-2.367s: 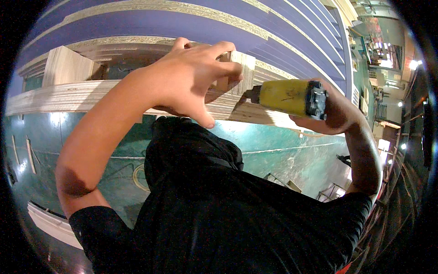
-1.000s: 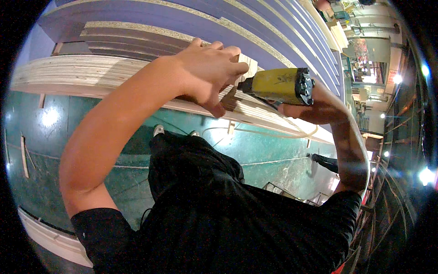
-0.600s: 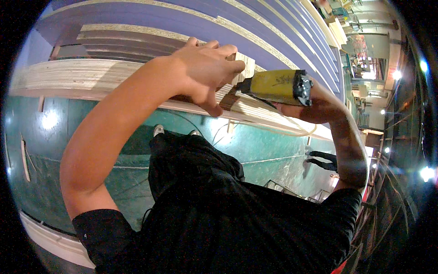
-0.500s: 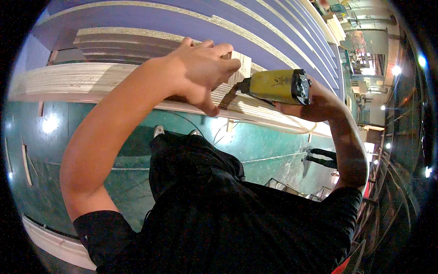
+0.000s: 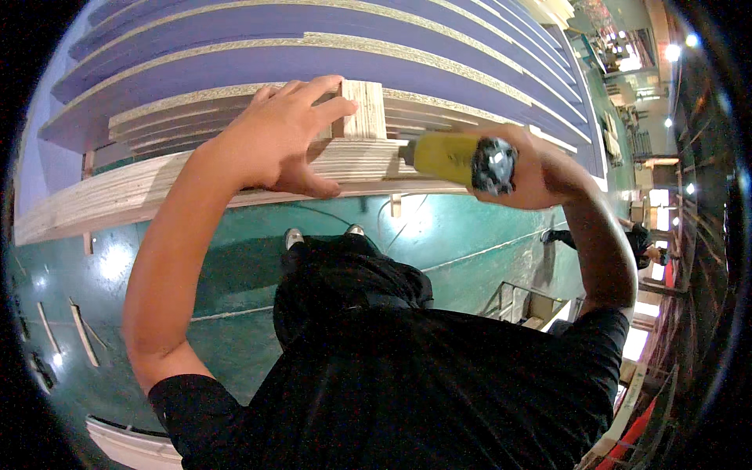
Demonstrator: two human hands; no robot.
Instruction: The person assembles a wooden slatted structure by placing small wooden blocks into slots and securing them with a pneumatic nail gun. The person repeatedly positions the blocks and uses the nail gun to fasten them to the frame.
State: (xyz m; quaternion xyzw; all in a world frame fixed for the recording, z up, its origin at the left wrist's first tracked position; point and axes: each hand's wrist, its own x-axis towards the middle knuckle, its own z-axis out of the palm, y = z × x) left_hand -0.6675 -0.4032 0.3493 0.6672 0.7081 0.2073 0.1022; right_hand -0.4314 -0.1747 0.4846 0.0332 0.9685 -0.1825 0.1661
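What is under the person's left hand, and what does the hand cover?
The long layered wooden beam runs beneath the left hand, showing on both sides of it. A short wooden block shows at its right edge. Whatever lies directly beneath the palm is covered.

This is a woodworking workshop, with the breadth of a factory hall. The right hand [image 5: 521,168] grips a yellow-bodied power tool [image 5: 446,159], and left of that grip runs a long layered plywood beam [image 5: 368,163] with a squared wooden block [image 5: 365,110] against it. Beyond the grip stretch rows of purple-blue panels [image 5: 258,56] with raw chipboard edges. Below it spreads a glossy green floor [image 5: 235,283], crossed by a pale line, with loose wood strips [image 5: 83,335] well to the left. Off to the right, lamps [image 5: 672,52] shine near dark overhead framework [image 5: 699,235], and another person [image 5: 641,241] is there.
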